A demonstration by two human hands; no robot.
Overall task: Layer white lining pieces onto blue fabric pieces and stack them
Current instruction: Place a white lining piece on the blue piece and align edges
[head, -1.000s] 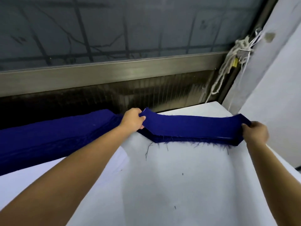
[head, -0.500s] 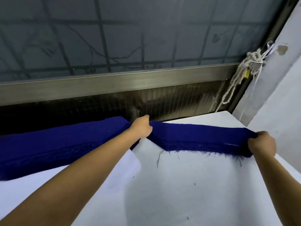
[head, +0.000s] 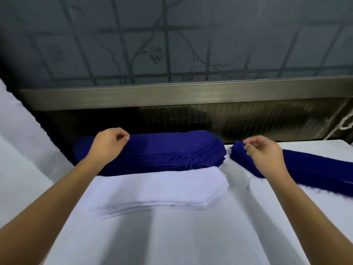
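A thick stack of blue fabric pieces (head: 172,150) lies at the table's far edge. Just in front of it sits a stack of white lining pieces (head: 156,188). A second, flatter blue stack (head: 315,169) runs off to the right. My left hand (head: 108,144) hovers over the left end of the thick blue stack, fingers loosely curled, with nothing visibly between them. My right hand (head: 263,153) hangs above the left tip of the right-hand blue stack, fingers also loosely curled, holding nothing that I can see.
The white table (head: 191,236) stretches toward me. A metal window rail (head: 172,94) and dark glass stand behind the far edge. White cloth (head: 19,150) rises at the left, and a white rope (head: 345,123) hangs at the far right.
Both hands have let go of the blue piece they held stretched between them; it now lies on the right-hand stack. My view has swung left, bringing the thick blue stack and white linings to the centre.
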